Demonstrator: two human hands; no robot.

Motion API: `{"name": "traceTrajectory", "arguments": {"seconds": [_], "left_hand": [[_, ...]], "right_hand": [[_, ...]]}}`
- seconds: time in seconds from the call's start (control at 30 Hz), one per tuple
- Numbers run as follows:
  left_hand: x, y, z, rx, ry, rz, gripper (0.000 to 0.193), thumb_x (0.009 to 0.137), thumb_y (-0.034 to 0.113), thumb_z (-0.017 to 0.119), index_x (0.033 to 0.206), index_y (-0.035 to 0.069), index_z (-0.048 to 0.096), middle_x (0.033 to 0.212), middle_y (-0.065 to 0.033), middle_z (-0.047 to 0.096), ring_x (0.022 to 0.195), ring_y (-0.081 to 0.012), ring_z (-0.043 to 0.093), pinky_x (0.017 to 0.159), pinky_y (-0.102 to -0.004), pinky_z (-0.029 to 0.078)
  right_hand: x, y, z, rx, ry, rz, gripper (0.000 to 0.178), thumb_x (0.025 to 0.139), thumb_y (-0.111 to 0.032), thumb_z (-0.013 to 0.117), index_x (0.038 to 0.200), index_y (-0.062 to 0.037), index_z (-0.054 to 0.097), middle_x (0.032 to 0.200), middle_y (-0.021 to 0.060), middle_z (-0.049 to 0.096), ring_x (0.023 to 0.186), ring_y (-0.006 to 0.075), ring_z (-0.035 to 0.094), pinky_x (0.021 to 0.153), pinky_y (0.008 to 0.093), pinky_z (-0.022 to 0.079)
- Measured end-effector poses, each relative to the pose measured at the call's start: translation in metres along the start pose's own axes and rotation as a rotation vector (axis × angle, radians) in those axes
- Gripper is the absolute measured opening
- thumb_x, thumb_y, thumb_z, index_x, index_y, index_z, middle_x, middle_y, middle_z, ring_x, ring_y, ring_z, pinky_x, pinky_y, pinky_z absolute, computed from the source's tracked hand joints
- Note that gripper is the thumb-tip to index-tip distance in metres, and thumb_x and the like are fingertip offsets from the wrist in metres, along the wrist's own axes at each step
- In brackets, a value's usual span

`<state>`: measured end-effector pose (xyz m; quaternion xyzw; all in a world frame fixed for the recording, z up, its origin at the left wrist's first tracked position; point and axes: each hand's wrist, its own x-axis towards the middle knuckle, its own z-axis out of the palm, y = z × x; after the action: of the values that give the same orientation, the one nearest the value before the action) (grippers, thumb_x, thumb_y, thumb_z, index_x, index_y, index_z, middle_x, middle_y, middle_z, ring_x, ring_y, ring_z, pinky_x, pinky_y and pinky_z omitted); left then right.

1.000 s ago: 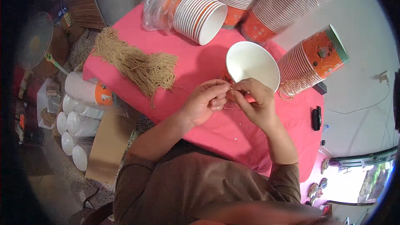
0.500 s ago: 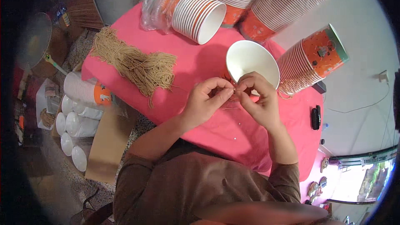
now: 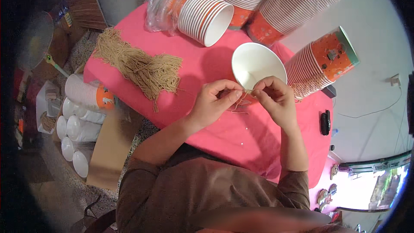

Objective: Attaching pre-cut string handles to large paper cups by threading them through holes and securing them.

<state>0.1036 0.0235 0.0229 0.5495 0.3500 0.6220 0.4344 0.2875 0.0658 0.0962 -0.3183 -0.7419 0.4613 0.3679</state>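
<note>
A paper bucket (image 3: 258, 62), white inside and orange outside, stands in front of me with its mouth tilted my way. At its near rim, my left hand (image 3: 214, 102) pinches a thin tan string between thumb and forefinger. My right hand (image 3: 277, 103) is pinched on the same string (image 3: 247, 91), just right of the left fingertips. Loose string ends hang below the fingers against the bucket's side. To the left lies a thick bundle of tan strings (image 3: 142, 70) on the pink tablecloth (image 3: 207, 140).
A leaning stack of orange and green buckets (image 3: 317, 60) with strings stands at the right. Behind are a nested stack lying on its side (image 3: 206, 19) and tall wrapped stacks (image 3: 297, 6). A black object (image 3: 325, 122) lies near the right edge. Left below is a box (image 3: 113, 155) of white tubs.
My right hand has shifted slightly right, away from the left fingertips, and a little string now shows between them. The left hand has barely moved.
</note>
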Motion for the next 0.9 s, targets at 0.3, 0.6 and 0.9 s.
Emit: {"name": "traceTrajectory", "arguments": {"seconds": [0.3, 0.6, 0.9], "left_hand": [[0.001, 0.003, 0.007, -0.133, -0.008, 0.066, 0.012, 0.089, 0.002, 0.063, 0.1, -0.001, 0.065, 0.09, -0.005, 0.067, 0.08, -0.0091, 0.061, 0.071, -0.023, 0.051], [0.002, 0.037, 0.0, 0.308, -0.048, 0.156, 0.008, 0.083, 0.002, 0.064, 0.09, -0.001, 0.063, 0.084, -0.0103, 0.061, 0.074, -0.0156, 0.064, 0.067, -0.0273, 0.052], [-0.002, 0.023, 0.001, 0.121, -0.046, -0.011, 0.01, 0.086, 0.003, 0.062, 0.093, -0.002, 0.065, 0.082, -0.0076, 0.067, 0.076, -0.0094, 0.064, 0.067, -0.0254, 0.051]], "right_hand": [[0.0, -0.005, -0.001, 0.066, -0.092, -0.012, 0.005, 0.088, 0.004, 0.057, 0.091, 0.0002, 0.058, 0.095, 0.0039, 0.062, 0.071, 0.0034, 0.053, 0.062, 0.0181, 0.044], [0.0, -0.009, 0.003, -0.152, -0.078, -0.133, 0.005, 0.086, 0.005, 0.058, 0.087, 0.0003, 0.059, 0.106, 0.0097, 0.064, 0.065, 0.0024, 0.05, 0.056, 0.0168, 0.041], [-0.006, -0.008, 0.002, -0.272, -0.097, -0.12, 0.007, 0.084, 0.002, 0.061, 0.09, -0.0008, 0.061, 0.084, 0.0055, 0.065, 0.066, 0.0086, 0.058, 0.058, 0.0233, 0.047]]}}
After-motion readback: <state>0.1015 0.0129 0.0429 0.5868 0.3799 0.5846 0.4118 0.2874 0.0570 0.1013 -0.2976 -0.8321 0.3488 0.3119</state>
